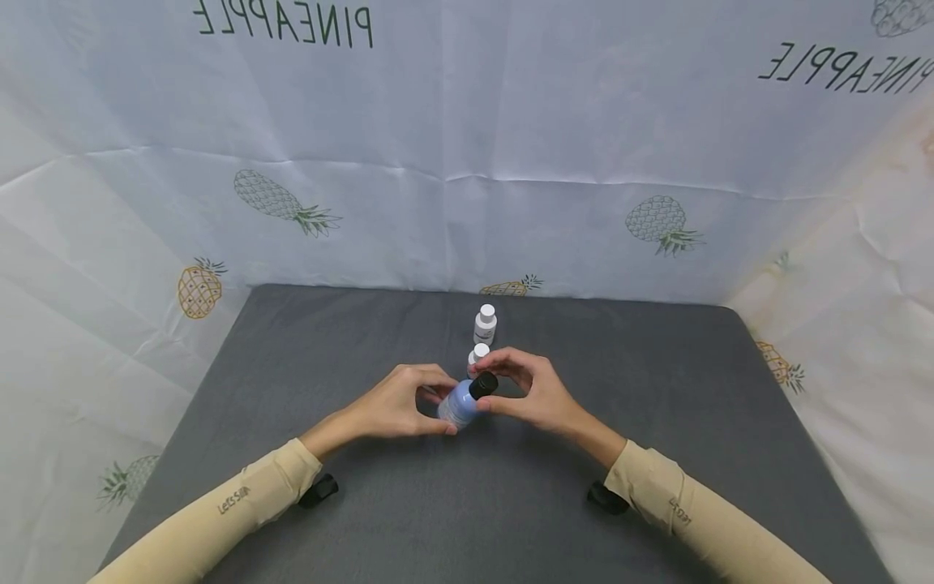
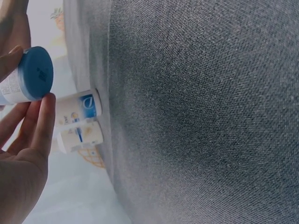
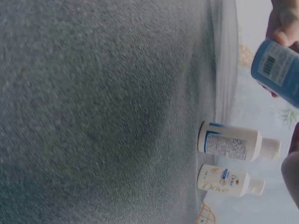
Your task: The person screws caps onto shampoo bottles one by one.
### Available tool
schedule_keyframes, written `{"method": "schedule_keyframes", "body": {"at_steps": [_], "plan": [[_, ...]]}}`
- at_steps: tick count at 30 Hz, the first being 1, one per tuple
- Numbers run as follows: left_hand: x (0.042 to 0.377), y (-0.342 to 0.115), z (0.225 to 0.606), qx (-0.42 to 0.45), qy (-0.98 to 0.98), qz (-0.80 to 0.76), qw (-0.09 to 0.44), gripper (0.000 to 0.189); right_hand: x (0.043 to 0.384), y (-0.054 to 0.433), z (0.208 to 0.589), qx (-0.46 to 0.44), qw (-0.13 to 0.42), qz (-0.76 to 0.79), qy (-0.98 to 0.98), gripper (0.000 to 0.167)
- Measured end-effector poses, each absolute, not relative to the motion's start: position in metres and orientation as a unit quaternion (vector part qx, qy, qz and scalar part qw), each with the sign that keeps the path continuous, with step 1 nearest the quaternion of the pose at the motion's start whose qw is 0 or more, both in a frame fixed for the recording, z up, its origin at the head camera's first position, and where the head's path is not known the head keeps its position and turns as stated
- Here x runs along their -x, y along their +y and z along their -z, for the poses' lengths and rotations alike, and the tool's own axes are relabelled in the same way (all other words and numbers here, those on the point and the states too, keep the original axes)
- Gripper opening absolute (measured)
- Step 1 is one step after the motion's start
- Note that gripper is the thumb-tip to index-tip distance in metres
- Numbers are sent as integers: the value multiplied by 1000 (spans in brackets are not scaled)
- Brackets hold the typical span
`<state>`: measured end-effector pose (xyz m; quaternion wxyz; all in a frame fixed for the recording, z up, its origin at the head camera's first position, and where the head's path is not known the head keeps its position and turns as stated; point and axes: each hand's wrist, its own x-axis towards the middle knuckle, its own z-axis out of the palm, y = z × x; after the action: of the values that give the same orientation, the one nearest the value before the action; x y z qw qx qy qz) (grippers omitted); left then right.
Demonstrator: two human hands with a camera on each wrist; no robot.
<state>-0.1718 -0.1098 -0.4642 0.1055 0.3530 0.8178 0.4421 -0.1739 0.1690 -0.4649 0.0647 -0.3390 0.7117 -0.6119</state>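
Observation:
A blue bottle (image 1: 458, 404) with a black cap (image 1: 484, 384) is held tilted above the table, its cap leaning to the right. My left hand (image 1: 409, 401) grips the lower body between thumb and fingers. Around the capped end curl the thumb and fingers of my right hand (image 1: 536, 389). The left wrist view shows the bottle's flat blue base (image 2: 38, 72), lifted off the cloth. In the right wrist view, a printed label with a barcode (image 3: 268, 65) faces the camera, while the cap is out of frame.
Behind the hands stand two white bottles upright: a smaller one marked Dove (image 3: 223, 181) and another with a blue-edged label (image 3: 229, 141). Dark grey cloth covers the table (image 1: 350, 503). A white curtain with pineapple prints (image 1: 554, 105) hangs at the back and sides.

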Motion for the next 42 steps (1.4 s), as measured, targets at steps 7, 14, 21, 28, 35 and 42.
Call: {"method": "schedule_keyframes", "body": {"at_steps": [7, 14, 21, 28, 35, 42], "plan": [[171, -109, 464, -348, 819, -441, 116, 47, 180, 175, 461, 399, 122, 650, 635, 47], [171, -109, 464, -345, 818, -444, 120, 46, 182, 177, 462, 407, 124, 625, 655, 43], [172, -109, 464, -346, 819, -443, 119, 46, 179, 177, 463, 385, 73, 577, 717, 41], [175, -111, 466, -346, 821, -439, 111, 47, 178, 174, 463, 358, 54, 566, 740, 39], [174, -111, 466, -348, 821, -439, 108, 47, 178, 171, 465, 322, 43, 570, 755, 36], [173, -111, 466, -346, 823, -438, 106, 48, 176, 166, 467, 297, 33, 574, 762, 34]]}}
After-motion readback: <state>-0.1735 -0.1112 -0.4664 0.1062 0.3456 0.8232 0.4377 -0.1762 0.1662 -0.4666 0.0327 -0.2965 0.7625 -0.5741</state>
